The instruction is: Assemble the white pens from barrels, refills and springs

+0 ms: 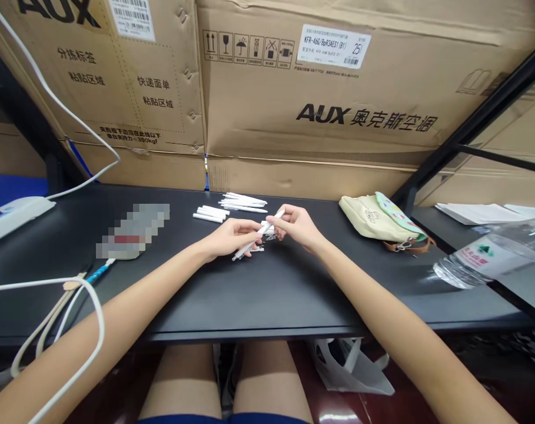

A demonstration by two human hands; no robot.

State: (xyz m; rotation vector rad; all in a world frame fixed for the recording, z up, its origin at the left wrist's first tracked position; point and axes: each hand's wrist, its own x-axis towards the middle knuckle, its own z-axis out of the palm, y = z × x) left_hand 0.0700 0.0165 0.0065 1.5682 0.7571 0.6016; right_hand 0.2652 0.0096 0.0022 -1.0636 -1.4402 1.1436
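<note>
The smooth black table [271,300] lies open along its near middle. Slim white plastic pens [245,203] block its far middle, a cream cloth pouch [358,219] its far right.

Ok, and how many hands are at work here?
2: the left hand and the right hand, both gripping a white pen above the table. No other hands show.

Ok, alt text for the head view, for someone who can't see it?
A left hand and right hand hold a slim white pen above a black tabletop. More white pens lie beyond them; a cream fabric pouch and clear plastic bottle lie to the right, with brown cardboard boxes behind.
</note>
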